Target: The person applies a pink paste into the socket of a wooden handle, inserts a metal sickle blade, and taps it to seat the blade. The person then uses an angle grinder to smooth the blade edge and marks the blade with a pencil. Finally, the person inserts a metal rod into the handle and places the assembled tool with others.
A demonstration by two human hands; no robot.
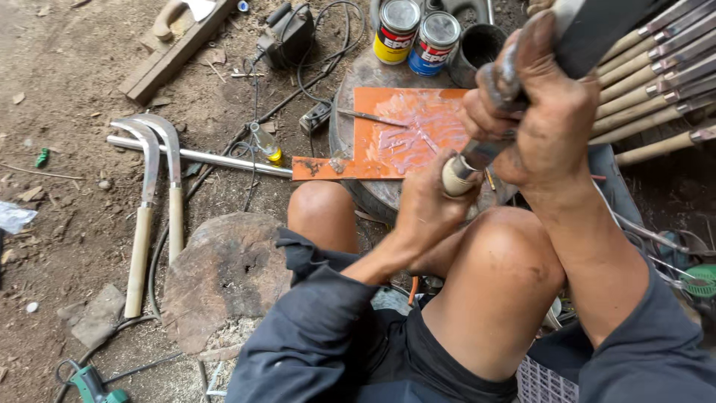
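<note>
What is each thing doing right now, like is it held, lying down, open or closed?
Left hand: gripping the pale handle end.
Right hand: wrapped around the tool's blade end.
Two sickles: lying flat on the dirt, side by side.
Two cans: upright, lids closed.
Orange tile: flat, smeared with paste.
Black cup: upright, open.

Orange smeared board (388, 134), pale wooden handle (456, 177)
</note>
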